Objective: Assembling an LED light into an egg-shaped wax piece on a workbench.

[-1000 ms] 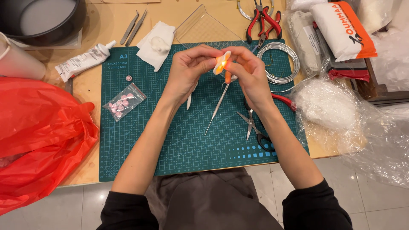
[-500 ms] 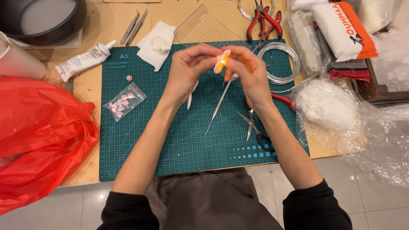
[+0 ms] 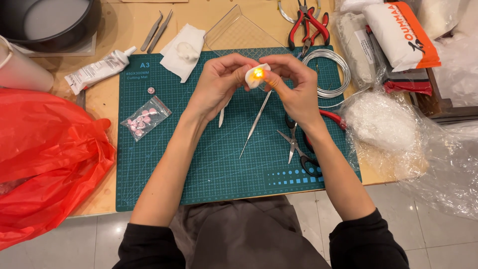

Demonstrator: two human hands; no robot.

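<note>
Both my hands meet above the far middle of a green cutting mat (image 3: pixel 199 169). Between their fingertips is a small white puff with a glowing orange light (image 3: pixel 257 75) inside it. My left hand (image 3: pixel 219 84) pinches its left side and also has a thin white stick (image 3: pixel 221 117) hanging below the palm. My right hand (image 3: pixel 294 87) grips the right side of the puff. A long metal needle tool (image 3: pixel 255 124) runs down from under the hands onto the mat.
Scissors (image 3: pixel 294 144) lie on the mat near my right wrist. A small bag of pink beads (image 3: pixel 145 118), a glue tube (image 3: pixel 99 69), tweezers (image 3: pixel 158 31), red pliers (image 3: pixel 311 25), a wire coil (image 3: pixel 331 69), a white tissue (image 3: pixel 181 52), a red plastic bag (image 3: pixel 45 159) and clear bags of stuffing (image 3: pixel 383 124) surround the mat.
The glowing piece between my fingers has turned and now shows more white fluff around the light. My hands stay in nearly the same place.
</note>
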